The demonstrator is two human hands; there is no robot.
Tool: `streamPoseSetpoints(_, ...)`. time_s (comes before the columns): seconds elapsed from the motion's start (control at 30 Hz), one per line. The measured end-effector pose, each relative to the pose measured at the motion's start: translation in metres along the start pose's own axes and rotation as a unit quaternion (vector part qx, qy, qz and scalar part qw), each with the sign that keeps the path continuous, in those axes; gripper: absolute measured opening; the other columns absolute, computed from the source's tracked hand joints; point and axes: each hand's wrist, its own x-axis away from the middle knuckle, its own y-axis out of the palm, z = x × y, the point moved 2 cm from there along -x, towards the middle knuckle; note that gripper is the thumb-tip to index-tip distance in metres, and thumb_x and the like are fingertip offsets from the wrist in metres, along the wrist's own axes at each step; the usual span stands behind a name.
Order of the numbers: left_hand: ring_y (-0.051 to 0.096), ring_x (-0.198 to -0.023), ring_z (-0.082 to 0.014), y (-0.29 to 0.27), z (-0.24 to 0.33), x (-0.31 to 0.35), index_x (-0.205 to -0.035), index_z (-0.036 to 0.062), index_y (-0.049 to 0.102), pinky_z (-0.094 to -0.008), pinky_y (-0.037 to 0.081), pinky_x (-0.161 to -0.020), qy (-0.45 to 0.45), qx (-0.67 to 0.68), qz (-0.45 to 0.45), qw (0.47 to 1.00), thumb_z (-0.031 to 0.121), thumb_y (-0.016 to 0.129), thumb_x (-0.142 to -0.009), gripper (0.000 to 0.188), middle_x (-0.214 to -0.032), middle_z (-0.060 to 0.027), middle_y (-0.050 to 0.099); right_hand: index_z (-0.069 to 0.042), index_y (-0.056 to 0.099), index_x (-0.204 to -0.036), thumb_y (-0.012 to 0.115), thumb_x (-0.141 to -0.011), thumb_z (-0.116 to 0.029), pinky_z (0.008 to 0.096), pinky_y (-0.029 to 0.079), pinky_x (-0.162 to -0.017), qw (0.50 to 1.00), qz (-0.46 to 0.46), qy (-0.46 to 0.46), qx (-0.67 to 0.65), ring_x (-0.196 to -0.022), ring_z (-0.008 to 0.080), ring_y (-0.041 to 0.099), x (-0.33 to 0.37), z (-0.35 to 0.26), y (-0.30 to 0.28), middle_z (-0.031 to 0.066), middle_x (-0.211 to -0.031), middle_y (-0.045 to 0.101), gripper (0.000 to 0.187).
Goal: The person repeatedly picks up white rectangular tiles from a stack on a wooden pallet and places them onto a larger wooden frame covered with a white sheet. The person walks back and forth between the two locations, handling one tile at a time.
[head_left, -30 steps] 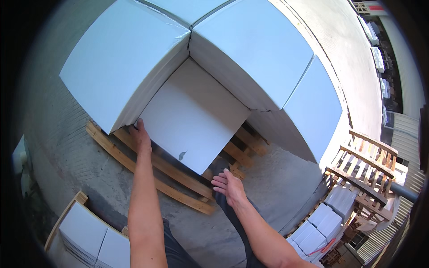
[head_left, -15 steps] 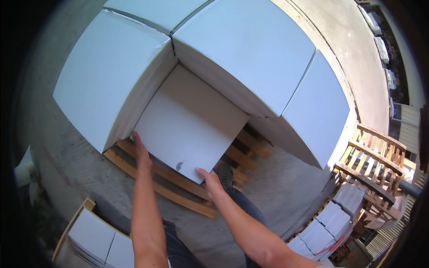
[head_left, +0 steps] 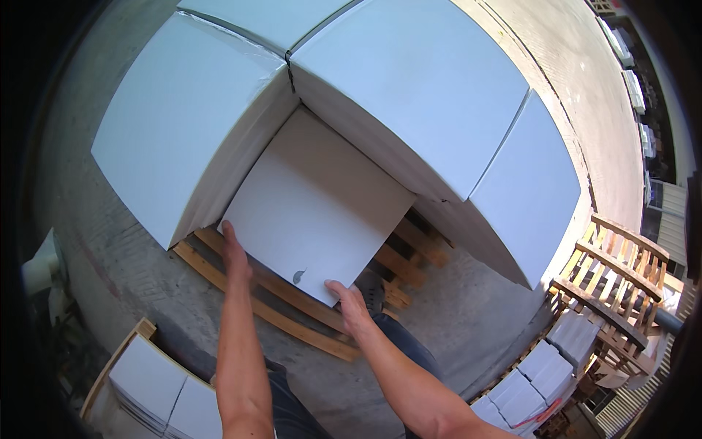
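A white rectangular sheet stack (head_left: 314, 197) with a small grey mark near its front edge lies low on a wooden pallet (head_left: 292, 325), between taller stacks. How thick it is cannot be told. My left hand (head_left: 235, 252) holds its front left corner, fingers along the side and partly hidden. At the front right corner my right hand (head_left: 348, 304) grips it, thumb on top and fingers out of sight below the edge. On the left rises a tall white stack (head_left: 183, 124), close against the low one; another tall white stack (head_left: 409, 88) stands behind it.
A narrower white stack (head_left: 530, 190) adjoins on the right. More wooden pallets (head_left: 614, 271) and grey-white bundles (head_left: 530, 380) lie at far right. Pale stacks (head_left: 146, 380) in a wood-edged holder sit at lower left. My shoe (head_left: 371, 293) is beside the pallet slats.
The whole view has shifted slightly, so the stacks appear a little further right and lower. Both hands keep their places on the low stack's corners.
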Motion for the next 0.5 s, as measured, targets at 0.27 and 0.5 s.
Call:
streamPoseSetpoints(0.27,0.046,-0.119,-0.0236,-0.030,-0.075,0.063,-0.134,-0.0017,0.037,-0.0328,0.038,-0.098,-0.046,0.094,0.018,0.994,0.053,0.046,-0.091,0.070,-0.133,-0.0104,0.046,0.006,0.040,-0.130,0.059,-0.083,-0.053,0.0309,0.030,-0.102,0.989,0.108,-0.096,0.024,-0.118,0.0214,0.043,-0.008,0.001,-0.055,0.0141,-0.129,0.048,0.078)
streamPoseSetpoints(0.5,0.053,-0.101,-0.0215,-0.027,0.006,0.033,-0.122,-0.0041,0.047,-0.0330,0.040,-0.089,0.054,-0.213,-0.167,0.961,0.047,0.051,-0.090,0.061,-0.113,-0.0133,0.055,0.006,0.040,-0.131,0.055,-0.080,-0.064,0.0350,0.032,-0.103,0.993,0.071,-0.092,-0.029,-0.120,0.0252,0.044,-0.038,-0.011,-0.081,0.0161,-0.133,0.046,0.088)
